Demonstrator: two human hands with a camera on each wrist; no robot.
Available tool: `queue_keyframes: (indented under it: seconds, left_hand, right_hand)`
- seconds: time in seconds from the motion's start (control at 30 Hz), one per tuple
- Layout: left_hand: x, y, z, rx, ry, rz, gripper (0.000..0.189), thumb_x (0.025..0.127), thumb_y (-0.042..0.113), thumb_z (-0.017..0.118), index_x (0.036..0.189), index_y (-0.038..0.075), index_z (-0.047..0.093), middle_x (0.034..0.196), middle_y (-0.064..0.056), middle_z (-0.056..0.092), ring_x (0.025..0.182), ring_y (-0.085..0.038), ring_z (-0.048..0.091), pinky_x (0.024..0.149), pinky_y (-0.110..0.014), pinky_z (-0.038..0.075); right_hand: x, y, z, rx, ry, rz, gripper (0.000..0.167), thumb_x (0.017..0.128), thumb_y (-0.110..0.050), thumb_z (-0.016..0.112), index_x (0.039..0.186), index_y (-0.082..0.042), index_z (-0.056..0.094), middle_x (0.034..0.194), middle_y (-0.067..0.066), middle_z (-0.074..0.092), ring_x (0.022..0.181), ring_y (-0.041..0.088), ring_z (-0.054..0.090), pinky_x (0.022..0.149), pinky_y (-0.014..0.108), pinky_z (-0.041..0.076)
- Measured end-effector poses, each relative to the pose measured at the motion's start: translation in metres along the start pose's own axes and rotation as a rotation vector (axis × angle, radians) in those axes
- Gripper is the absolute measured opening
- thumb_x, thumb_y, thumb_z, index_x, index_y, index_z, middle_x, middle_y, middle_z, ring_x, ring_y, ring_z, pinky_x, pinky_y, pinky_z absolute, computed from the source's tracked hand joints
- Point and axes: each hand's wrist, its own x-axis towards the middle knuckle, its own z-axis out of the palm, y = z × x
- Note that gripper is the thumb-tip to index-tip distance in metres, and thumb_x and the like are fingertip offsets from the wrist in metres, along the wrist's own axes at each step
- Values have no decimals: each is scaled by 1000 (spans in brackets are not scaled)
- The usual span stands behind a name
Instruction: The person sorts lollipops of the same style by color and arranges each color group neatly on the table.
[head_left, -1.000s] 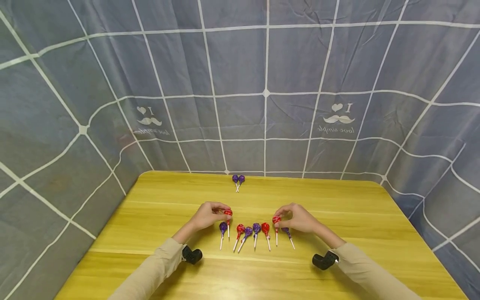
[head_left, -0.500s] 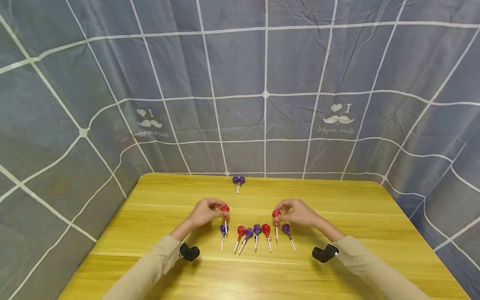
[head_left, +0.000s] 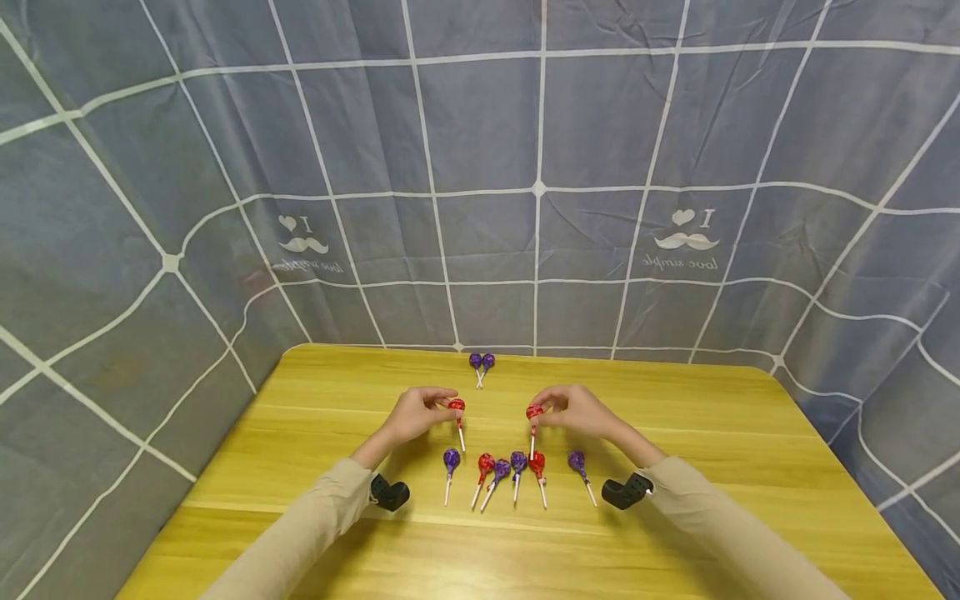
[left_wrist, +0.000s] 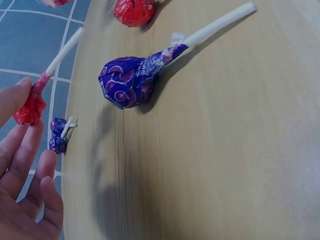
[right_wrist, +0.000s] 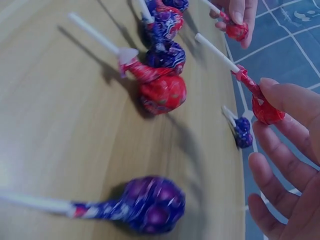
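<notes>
In the head view my left hand (head_left: pixel 417 414) pinches a red lollipop (head_left: pixel 457 405) by its wrapped head, stick pointing down. Its thumb and fingertips grip the red wrapper (left_wrist: pixel 31 107) in the left wrist view. My right hand (head_left: pixel 577 412) likewise pinches another red lollipop (head_left: pixel 535 412), seen close up as a red head (right_wrist: pixel 267 111) in the right wrist view. Both are held up over the table, beyond a row of lollipops. That row has a purple lollipop (head_left: pixel 451 459) at its left end, red and purple ones in the middle, and a purple lollipop (head_left: pixel 577 462) at its right end.
Two purple lollipops (head_left: pixel 482 361) lie with crossed sticks near the far edge of the wooden table (head_left: pixel 300 450). A grey curtain (head_left: pixel 480 233) with white lines hangs behind the table and along its sides.
Both hands have lifted their red lollipops away from the row, toward the far side. The right hand has also shifted left, so the two held lollipops are closer together.
</notes>
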Motion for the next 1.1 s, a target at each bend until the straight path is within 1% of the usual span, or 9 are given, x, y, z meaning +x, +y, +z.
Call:
queue_keyframes:
  seconds: [0.13,0.27,0.33,0.43,0.57,0.67,0.8,0.97,1.1]
  left_hand:
    - [6,-3,1,-18,21,-10,36,80,18,77,112,2,70,98,-14,72,71,-10,55,59,-20,41]
    - [13,-8,2,-58,49,-11,36,80,15,77,112,1,70,100,-16,72,75,-10,59,65,-21,46]
    - [16,-10,1,-86,61,-7,38,81,14,77,114,-1,68,100,-17,72,77,-10,61,69,-22,48]
    - [19,-11,0,-114,71,-12,38,81,13,77,114,-2,67,101,-18,71,75,-10,60,67,-24,49]
    - [23,-10,1,-121,79,-16,37,80,14,77,114,-1,68,102,-18,72,75,-11,62,66,-25,50]
    - [25,-10,2,-120,82,-4,39,82,14,76,116,0,67,104,-18,71,81,-16,64,70,-25,50]
    - [28,-11,6,-122,94,3,40,83,14,75,119,0,66,106,-18,71,83,-22,67,68,-27,52]
    - [33,-11,11,-132,103,-20,42,82,16,75,120,0,66,109,-18,71,80,-18,68,61,-26,51]
    - [36,-8,14,-135,108,-34,41,82,16,76,119,0,66,112,-17,70,79,-18,68,57,-24,49]
  right_hand:
    - [11,-4,3,22,-7,58,27,81,-24,76,102,-8,72,88,3,72,71,4,60,64,21,46]
    - [24,-9,6,5,-1,88,30,82,-24,75,105,-5,71,92,8,72,74,7,60,66,23,47]
    - [31,-10,8,-5,6,95,32,82,-25,75,105,-4,70,92,8,72,75,8,60,66,23,47]
    - [41,-12,11,-19,23,119,33,82,-25,75,107,-5,70,92,7,71,77,10,60,69,24,46]
    - [52,-11,16,-11,47,156,34,81,-24,75,108,-3,70,94,8,72,80,13,61,71,26,46]
    - [58,-10,20,4,67,177,34,80,-23,76,107,-3,71,95,9,72,82,14,62,71,25,46]
    - [64,-8,26,28,88,172,33,79,-22,77,105,-3,71,96,11,73,82,15,62,70,24,46]
    - [67,-7,30,42,114,101,32,79,-28,75,101,-5,73,88,6,71,72,14,60,61,24,46]
    - [72,-6,32,29,134,108,31,79,-31,75,100,-8,74,83,2,70,72,13,59,60,24,45]
